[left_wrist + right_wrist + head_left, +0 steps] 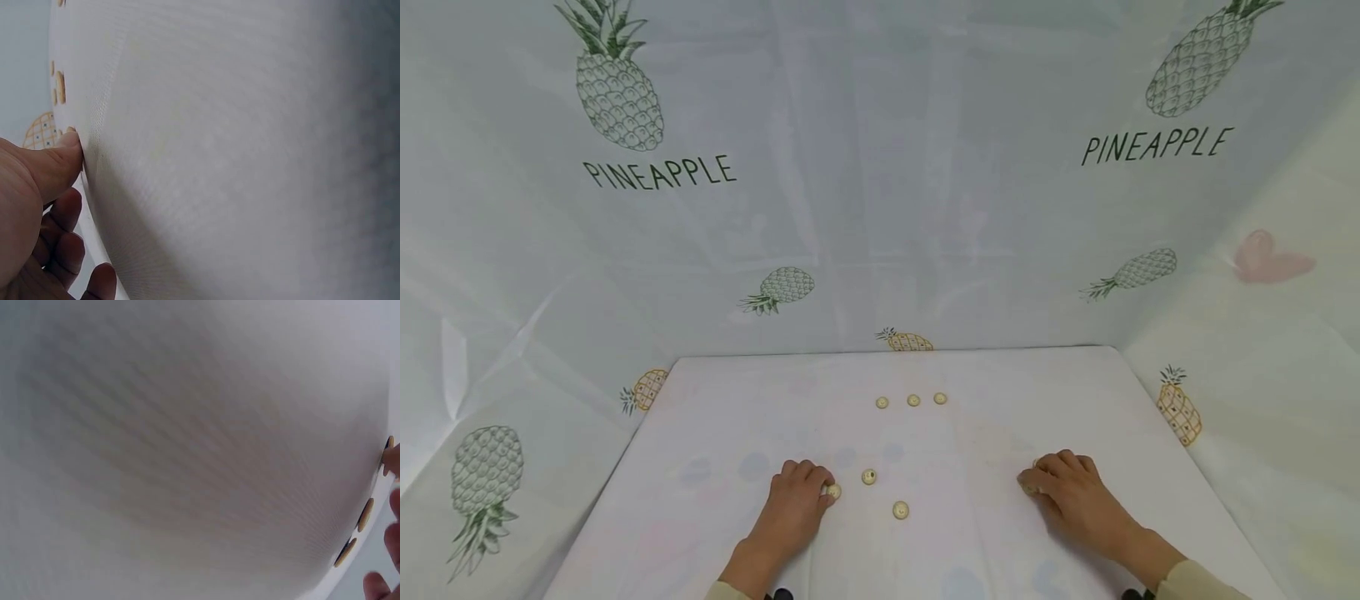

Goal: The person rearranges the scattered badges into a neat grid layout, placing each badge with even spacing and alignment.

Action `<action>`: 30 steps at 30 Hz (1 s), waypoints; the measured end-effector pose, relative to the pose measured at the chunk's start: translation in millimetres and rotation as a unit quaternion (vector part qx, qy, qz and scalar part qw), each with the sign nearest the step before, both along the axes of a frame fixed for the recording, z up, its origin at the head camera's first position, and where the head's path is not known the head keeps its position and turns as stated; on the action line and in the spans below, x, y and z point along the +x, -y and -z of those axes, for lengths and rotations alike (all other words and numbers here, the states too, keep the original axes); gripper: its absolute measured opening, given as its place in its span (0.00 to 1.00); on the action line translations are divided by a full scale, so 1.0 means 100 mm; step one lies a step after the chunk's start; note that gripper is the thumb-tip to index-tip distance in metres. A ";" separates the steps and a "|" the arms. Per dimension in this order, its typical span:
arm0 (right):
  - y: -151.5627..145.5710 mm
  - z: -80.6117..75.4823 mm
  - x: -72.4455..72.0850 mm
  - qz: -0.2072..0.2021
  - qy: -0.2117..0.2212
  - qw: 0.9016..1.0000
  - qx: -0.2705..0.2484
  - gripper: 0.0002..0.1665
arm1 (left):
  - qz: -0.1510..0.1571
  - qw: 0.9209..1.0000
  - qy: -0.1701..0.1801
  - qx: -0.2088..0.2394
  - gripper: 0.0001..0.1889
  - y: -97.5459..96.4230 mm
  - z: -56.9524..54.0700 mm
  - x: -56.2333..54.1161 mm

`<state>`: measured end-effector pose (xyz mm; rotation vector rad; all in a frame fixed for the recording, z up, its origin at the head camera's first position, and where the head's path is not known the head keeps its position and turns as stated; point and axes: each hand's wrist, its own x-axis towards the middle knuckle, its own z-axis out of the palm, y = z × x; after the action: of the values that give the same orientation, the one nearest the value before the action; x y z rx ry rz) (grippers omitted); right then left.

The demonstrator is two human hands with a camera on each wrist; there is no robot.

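Small round cream discs, which look like wooden game pieces, lie on the white-covered table. My left hand (796, 504) pinches one disc (833, 492) at its edge between thumb and forefinger. Just right of it are a disc with a dark spot (868, 476) and a nearer plain disc (901, 509). Over on the right, my right hand (1075, 500) holds a disc in its fingertips, mostly covered in the head view; another disc (1036, 462) peeks out behind the fingers. In the right wrist view the fingertips meet a disc's edge (388, 444).
Three discs stand in a row toward the back, at left (882, 402), middle (913, 400) and right (940, 398). A hanging cloth (910, 208) printed with pineapples rises behind the table (737, 392) and along both sides.
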<state>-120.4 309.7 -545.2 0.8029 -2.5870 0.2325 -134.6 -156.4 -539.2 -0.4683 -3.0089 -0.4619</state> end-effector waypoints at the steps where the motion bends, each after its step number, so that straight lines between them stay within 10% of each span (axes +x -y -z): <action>1: 0.00 0.00 0.00 0.004 -0.002 1.000 -0.001 0.20 | 0.000 1.000 0.000 0.001 0.09 0.00 0.00 0.00; 30: 0.03 0.02 -0.08 -0.003 0.000 1.000 -0.015 0.18 | 0.000 1.000 -0.007 0.001 0.10 0.01 0.00 0.00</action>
<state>-128.2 306.6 -547.3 0.8009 -2.5744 0.2725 -134.2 -157.3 -539.7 -0.4682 -2.9941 -0.4608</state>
